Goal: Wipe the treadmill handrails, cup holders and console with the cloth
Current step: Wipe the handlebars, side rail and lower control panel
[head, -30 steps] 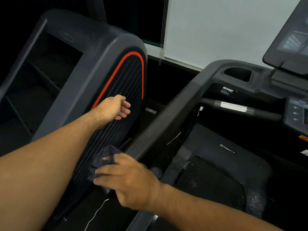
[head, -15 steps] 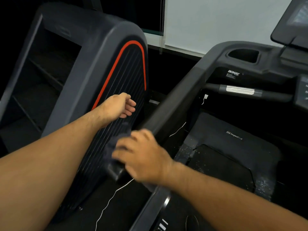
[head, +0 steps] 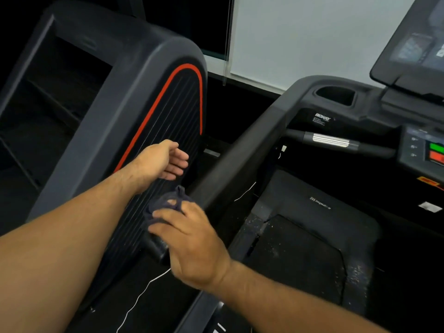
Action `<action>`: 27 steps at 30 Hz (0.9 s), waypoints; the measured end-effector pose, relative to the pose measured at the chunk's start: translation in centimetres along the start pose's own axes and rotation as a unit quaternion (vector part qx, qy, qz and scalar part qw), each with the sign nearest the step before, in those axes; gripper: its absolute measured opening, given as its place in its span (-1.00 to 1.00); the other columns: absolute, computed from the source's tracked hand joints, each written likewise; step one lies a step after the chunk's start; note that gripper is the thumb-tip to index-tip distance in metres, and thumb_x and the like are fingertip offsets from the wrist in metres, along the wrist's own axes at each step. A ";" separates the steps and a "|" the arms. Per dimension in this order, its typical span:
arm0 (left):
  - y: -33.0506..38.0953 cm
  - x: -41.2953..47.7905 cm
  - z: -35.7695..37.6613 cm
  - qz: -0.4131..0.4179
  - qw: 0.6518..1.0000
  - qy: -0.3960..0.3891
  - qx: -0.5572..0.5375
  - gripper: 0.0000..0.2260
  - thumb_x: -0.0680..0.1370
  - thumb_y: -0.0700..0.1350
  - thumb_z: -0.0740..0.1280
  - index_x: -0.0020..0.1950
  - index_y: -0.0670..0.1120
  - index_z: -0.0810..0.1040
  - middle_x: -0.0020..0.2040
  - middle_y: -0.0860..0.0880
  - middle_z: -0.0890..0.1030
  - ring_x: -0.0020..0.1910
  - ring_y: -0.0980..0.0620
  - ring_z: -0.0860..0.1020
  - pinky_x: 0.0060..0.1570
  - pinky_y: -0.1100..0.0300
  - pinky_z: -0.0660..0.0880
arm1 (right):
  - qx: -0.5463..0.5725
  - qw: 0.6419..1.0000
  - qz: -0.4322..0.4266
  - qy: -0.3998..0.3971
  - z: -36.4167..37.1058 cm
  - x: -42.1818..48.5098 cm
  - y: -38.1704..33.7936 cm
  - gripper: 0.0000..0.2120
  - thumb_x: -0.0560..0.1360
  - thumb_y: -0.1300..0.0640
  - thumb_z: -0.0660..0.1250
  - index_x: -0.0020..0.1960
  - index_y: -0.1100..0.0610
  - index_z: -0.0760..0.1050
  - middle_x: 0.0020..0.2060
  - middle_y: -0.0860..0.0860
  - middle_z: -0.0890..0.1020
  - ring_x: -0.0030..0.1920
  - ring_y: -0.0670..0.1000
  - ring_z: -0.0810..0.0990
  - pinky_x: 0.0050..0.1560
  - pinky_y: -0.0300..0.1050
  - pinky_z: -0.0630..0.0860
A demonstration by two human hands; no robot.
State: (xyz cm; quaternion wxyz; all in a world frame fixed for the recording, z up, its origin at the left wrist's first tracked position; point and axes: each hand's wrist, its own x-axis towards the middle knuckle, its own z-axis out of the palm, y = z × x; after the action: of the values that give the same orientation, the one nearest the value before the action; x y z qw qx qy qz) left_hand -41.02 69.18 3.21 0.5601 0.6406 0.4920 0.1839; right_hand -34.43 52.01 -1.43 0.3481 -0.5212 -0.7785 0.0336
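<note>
Dim gym room, with a pale window blind [head: 300, 32] hanging behind two dark machines.

A crumpled dark navy cloth [head: 160, 205] sits at the near, lower end of the thick black treadmill handrail [head: 240, 162]. The right hand [head: 192, 241] grasps the cloth from above, fingers curled over it and pressing it onto the rail; one fingertip shows through a fold of the fabric. The rail's rounded end pokes out just below those fingers. From there the handrail climbs away toward the top of the treadmill, where it meets a deep oval black cup holder [head: 335, 94]. Beside that recess a glossy black console screen [head: 413, 44] stands tilted at the upper right edge of view. Below it a black crossbar with a ribbed silver grip sensor [head: 330, 141] runs sideways, and a green and a red button [head: 436, 152] glow on the grey panel next to it. Under the bar lies the black motor cover [head: 312, 212], speckled with pale dust.

The left hand [head: 163, 162] holds nothing, fingers loose and slightly bent, in front of the neighbouring machine's ribbed black side panel [head: 168, 131] edged with an orange-red stripe; whether it touches the panel cannot be told. A thin white cord [head: 141, 294] trails across the dark floor below the right hand.
</note>
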 end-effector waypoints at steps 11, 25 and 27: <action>0.8 -0.2 0.6 0.030 0.999 0.021 -0.010 -0.63 0.66 0.00 0.04 0.08 -0.11 0.62 0.04 -0.09 0.66 0.03 -0.06 0.60 0.11 -0.01 0.50 | -0.072 0.994 0.069 -0.044 -5.5 4.9 11.8 -0.61 0.35 0.32 0.13 0.01 0.18 0.66 0.08 0.08 0.66 0.14 0.08 0.57 0.27 -0.02 0.39; 3.4 0.9 3.9 0.059 0.998 0.034 0.007 -0.64 0.66 -0.02 0.05 0.07 -0.09 0.62 0.07 -0.04 0.65 0.08 -0.01 0.58 0.18 0.04 0.47 | 0.059 0.996 -0.055 0.046 -0.2 -0.1 3.6 -0.68 0.38 0.35 0.16 0.00 0.30 0.63 0.04 0.19 0.64 0.08 0.20 0.52 0.22 0.04 0.40; 4.5 1.4 4.7 0.076 0.996 0.036 0.008 -0.63 0.66 -0.03 0.04 0.10 -0.11 0.62 0.07 -0.04 0.65 0.09 -0.01 0.58 0.21 0.03 0.44 | 0.062 0.995 -0.080 0.021 -1.1 0.2 5.7 -0.67 0.39 0.38 0.16 0.03 0.30 0.62 0.09 0.20 0.62 0.12 0.19 0.51 0.27 0.06 0.40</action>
State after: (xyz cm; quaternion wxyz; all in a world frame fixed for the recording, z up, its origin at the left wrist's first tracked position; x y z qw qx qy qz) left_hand -34.74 68.35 5.34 0.5214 0.6737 0.4632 0.2444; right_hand -29.33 54.47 -2.90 0.3976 -0.4357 -0.8064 0.0429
